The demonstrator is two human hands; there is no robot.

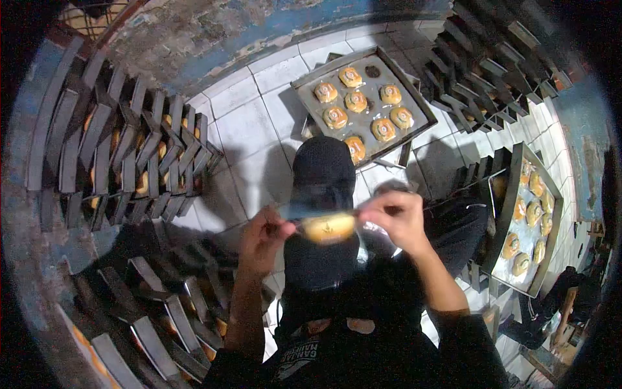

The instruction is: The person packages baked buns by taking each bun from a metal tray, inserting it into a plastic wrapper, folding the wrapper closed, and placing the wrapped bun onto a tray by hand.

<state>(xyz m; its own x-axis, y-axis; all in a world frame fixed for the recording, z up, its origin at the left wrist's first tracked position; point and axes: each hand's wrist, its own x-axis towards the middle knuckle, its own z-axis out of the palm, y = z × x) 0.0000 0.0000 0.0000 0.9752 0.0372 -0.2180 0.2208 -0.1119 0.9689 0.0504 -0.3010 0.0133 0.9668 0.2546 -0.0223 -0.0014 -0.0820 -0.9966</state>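
Note:
A round golden bun (329, 228) is held up in front of my body, blurred by motion. It has a dark printed mark on its side, and thin wrapper ends seem to reach from it toward both hands. My left hand (264, 238) pinches at the bun's left end with its fingers closed. At the right end, my right hand (398, 220) is closed in a pinch too. Beyond the hands, a metal tray (414, 104) on the tiled floor holds several buns (356, 102) that look glossy and wrapped.
Stacked dark metal trays (97, 139) stand at the left, with another stack (149, 343) at lower left and one (499, 65) at upper right. A tilted tray (502, 266) of buns is at the right. A rounded black object (324, 168) lies behind the held bun.

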